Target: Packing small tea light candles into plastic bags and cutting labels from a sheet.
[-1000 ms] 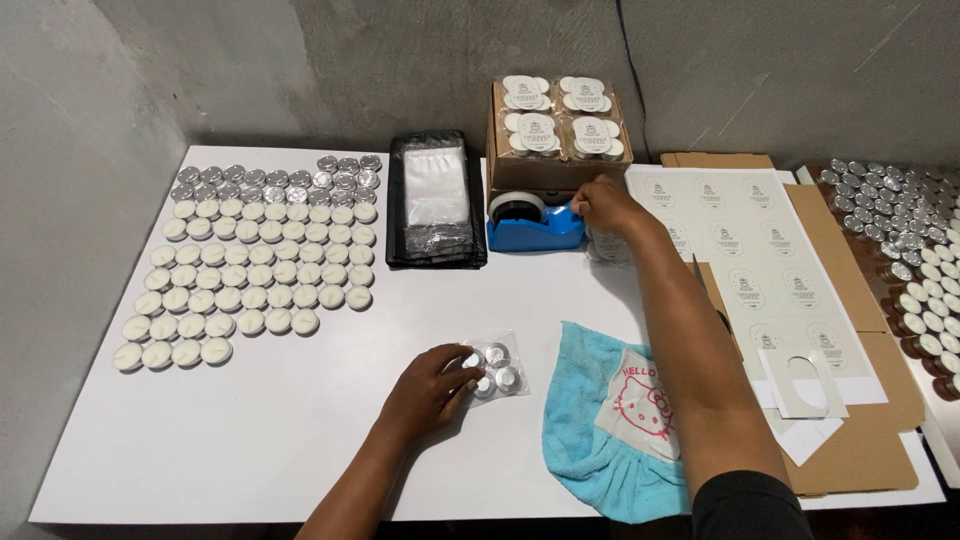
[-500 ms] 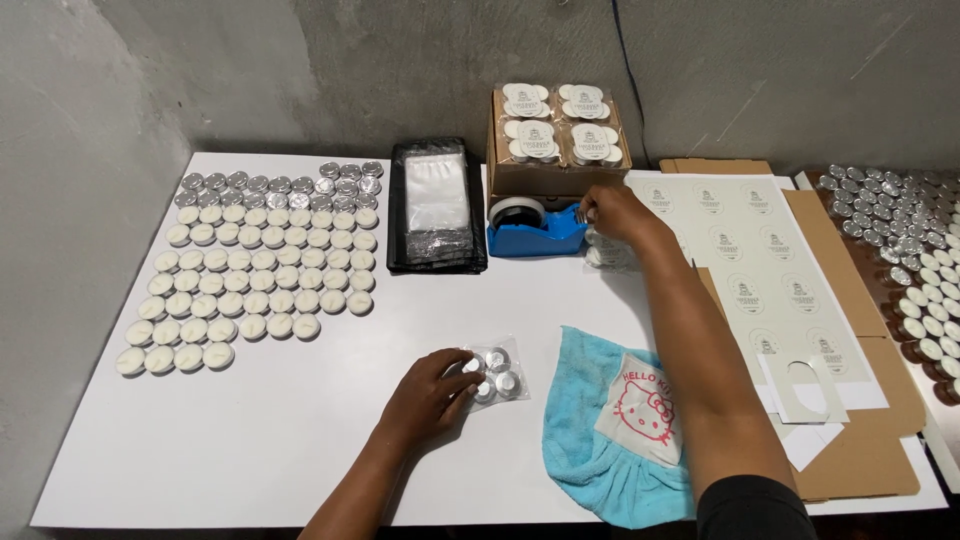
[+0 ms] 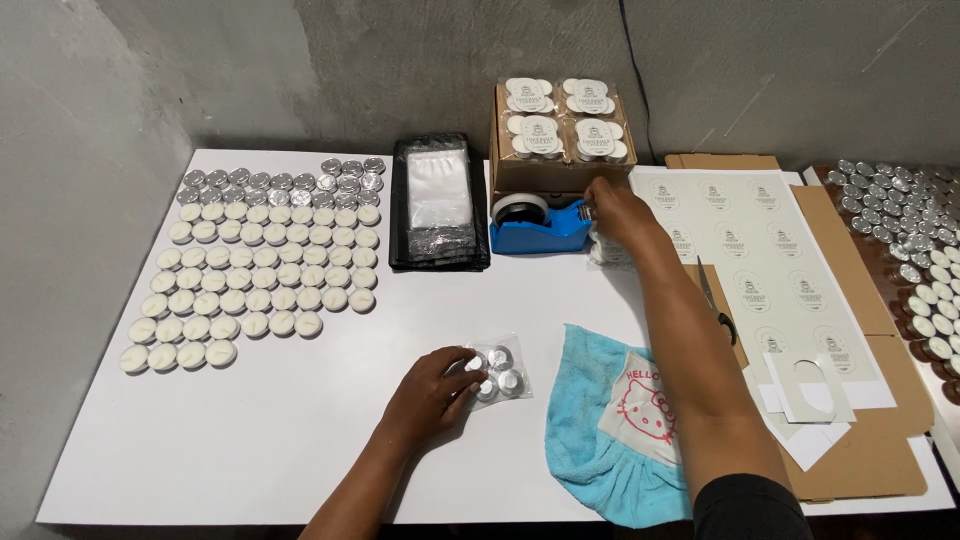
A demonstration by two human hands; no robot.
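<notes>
Pressing left hand [image 3: 425, 392]: fingers flat, unclenched, on bagged candles [image 3: 495, 370]
Right hand [image 3: 612, 210]: pinching tape at dispenser [image 3: 537, 225]; bench [image 3: 300, 420] white

A clear bag of four silver tealights [image 3: 497, 370] lies flat on the white table, the blue tape dispenser [image 3: 540, 226] well beyond it.

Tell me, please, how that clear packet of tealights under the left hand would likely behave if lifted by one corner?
The packet would probably sag, since its clear film looks thin and crinkly. The few metal-cupped candles inside seem light, yet may shift. The left hand presses one edge, suggesting it slides easily on the smooth white table.
</notes>
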